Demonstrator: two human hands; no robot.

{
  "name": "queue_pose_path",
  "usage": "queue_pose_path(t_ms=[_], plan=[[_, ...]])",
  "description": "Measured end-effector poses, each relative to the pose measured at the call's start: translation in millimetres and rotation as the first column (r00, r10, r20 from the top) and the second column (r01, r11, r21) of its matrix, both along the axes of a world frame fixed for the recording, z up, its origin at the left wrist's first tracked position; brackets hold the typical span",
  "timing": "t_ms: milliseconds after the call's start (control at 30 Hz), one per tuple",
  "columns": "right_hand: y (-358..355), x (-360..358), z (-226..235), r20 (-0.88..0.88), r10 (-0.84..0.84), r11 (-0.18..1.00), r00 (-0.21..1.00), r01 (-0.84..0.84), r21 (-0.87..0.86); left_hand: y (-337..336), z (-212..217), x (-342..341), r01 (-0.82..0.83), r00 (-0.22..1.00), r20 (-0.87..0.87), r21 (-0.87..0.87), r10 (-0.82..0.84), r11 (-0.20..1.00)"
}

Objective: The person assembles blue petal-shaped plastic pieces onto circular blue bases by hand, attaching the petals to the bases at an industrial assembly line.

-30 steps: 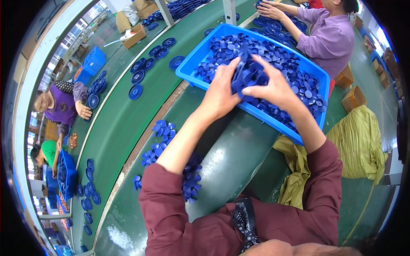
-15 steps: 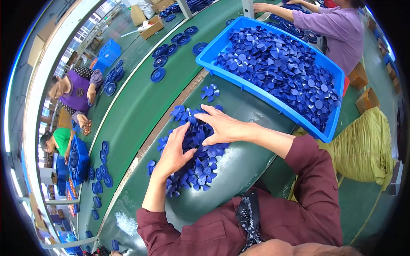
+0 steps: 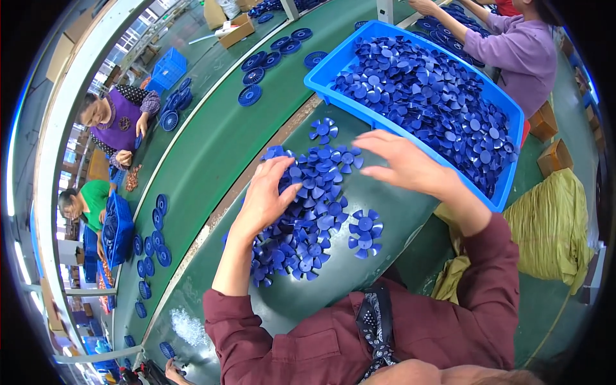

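A loose pile of small blue fan blades (image 3: 308,212) lies on the dark green worktable (image 3: 346,276) before me. My left hand (image 3: 263,199) rests at the pile's left side, fingers curved over the blades and thumb apart. It looks open, though its fingertips are partly hidden among the blades. Over the table, between pile and bin, my right hand (image 3: 404,163) hovers with fingers spread and nothing in it. Two fan blades (image 3: 366,233) sit apart at the pile's right. Another single fan blade (image 3: 324,130) lies beyond the pile.
A blue plastic bin (image 3: 378,122) heaped with fan blades stands at the far right of the table. Beyond runs a green conveyor belt (image 3: 212,147) carrying round blue grilles (image 3: 250,95). Co-workers stand across it and at the upper right. A yellow-green sack (image 3: 545,224) is at my right.
My right hand has lifted off the pile and moved right, its fingers spreading. Two fan blades now lie apart on the right. My left hand stays at the pile; the view has shifted slightly.
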State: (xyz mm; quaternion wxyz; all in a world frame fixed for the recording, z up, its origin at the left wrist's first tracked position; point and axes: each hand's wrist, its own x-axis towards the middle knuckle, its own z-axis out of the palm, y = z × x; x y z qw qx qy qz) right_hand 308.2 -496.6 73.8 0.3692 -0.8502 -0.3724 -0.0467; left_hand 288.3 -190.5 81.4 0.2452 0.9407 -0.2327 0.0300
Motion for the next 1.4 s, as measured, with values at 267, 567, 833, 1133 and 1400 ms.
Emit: queue_pose_path(t_ms=[267,567,833,1133,1400], plan=[[-172.3,-25.7,-8.7,0.067,-0.563,0.776,0.824,0.555,-0.300,-96.5,-2.6,76.9,0.211,0.977,0.008,-0.158,-0.212,0.965],[-145.5,14.8,-37.4,-0.008,-0.598,0.672,0.801,0.497,-0.549,-225.6,-33.6,150.8,0.278,0.927,-0.314,0.210,-0.205,0.937],[-137.2,48.5,-31.5,-0.123,-0.617,0.735,0.778,0.513,-0.444,-245.6,-70.9,175.1,0.225,0.902,-0.270,-0.369,-0.336,0.902],[-146.7,48.1,-40.6,-0.365,-0.491,0.846,0.791,0.533,0.015,-263.5,-40.8,143.7,-0.051,0.754,-0.509,-0.676,-0.415,0.736],[-111.7,33.4,-9.8,-0.117,-0.515,0.844,0.849,0.526,0.105,-229.2,-8.0,124.2,0.172,0.923,-0.133,-0.698,-0.362,0.695]])
